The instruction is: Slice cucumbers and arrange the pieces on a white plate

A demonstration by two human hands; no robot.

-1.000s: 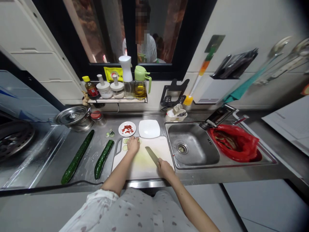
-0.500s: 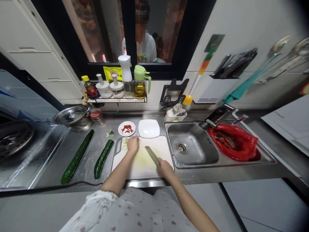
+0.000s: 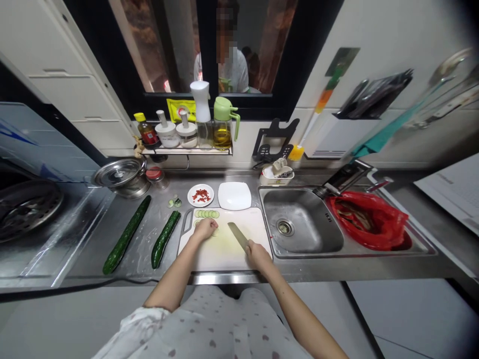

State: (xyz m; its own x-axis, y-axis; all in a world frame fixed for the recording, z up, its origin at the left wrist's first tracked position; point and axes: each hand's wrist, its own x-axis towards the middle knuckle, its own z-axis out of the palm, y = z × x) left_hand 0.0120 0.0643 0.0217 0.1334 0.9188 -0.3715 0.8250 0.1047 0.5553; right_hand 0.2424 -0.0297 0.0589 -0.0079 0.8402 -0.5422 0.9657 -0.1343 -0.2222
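My right hand (image 3: pixel 259 256) grips a kitchen knife (image 3: pixel 238 235), its blade pointing away and left, flat over the white cutting board (image 3: pixel 228 259). On the board's left half, my left hand (image 3: pixel 205 230) is closed with fingertips together, at cucumber slices partly hidden beneath it. A pale edge shows by the fingertips. Just beyond it, a row of cucumber slices (image 3: pixel 207 214) overlaps along the far left of the board. Left of the board lie a shorter cut cucumber (image 3: pixel 165 240) and a long whole cucumber (image 3: pixel 127 234).
Behind the board stand a plate of chopped red pieces (image 3: pixel 201 195) and a white square plate (image 3: pixel 234 195). Cucumber scraps (image 3: pixel 174 201) lie left of them. To the right are the sink (image 3: pixel 303 224) and a red plastic bag (image 3: pixel 389 227). A seasoning shelf (image 3: pixel 187 150) hangs behind.
My left hand has moved toward me, off the far row of slices, which now shows in full. The right hand keeps the knife in nearly the same place. The view has shifted slightly.
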